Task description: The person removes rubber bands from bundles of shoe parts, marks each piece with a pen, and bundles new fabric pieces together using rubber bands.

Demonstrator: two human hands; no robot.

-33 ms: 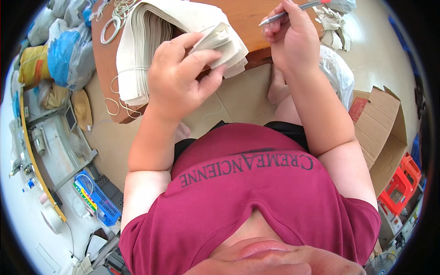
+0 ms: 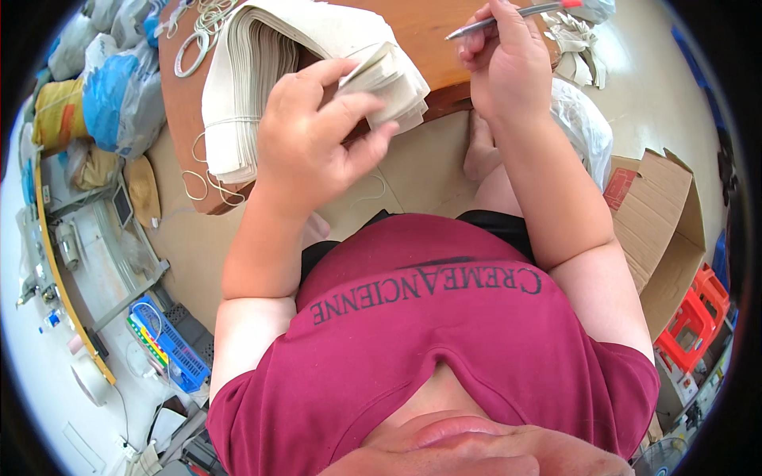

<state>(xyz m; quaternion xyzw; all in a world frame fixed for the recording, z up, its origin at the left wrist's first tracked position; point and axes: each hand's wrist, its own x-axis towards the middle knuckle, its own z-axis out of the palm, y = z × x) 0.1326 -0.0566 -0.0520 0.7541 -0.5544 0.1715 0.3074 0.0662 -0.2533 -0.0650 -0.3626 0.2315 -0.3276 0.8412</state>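
Note:
A thick stack of off-white sheets, bent over in an arch, lies on the brown wooden table. Whether the sheets are paper or cloth I cannot tell. Thin string is wound around the stack's left end. At the stack's right end, my left hand has its fingers spread beside the fanned, curling sheet corners. Its index finger seems to touch the uppermost edges, and the thumb stands apart from them. Over the table's right part, my right hand holds a grey pen with a red end, its tip toward the stack.
Loose string and a white ring lie at the table's left. Stuffed plastic bags are heaped on the far left. To the right are off-white scraps, a white bag, an opened cardboard box and red stools.
My left thumb and fingers have spread and drawn away from the sheet corners, which spring back a little. The pen in my right hand has shifted slightly.

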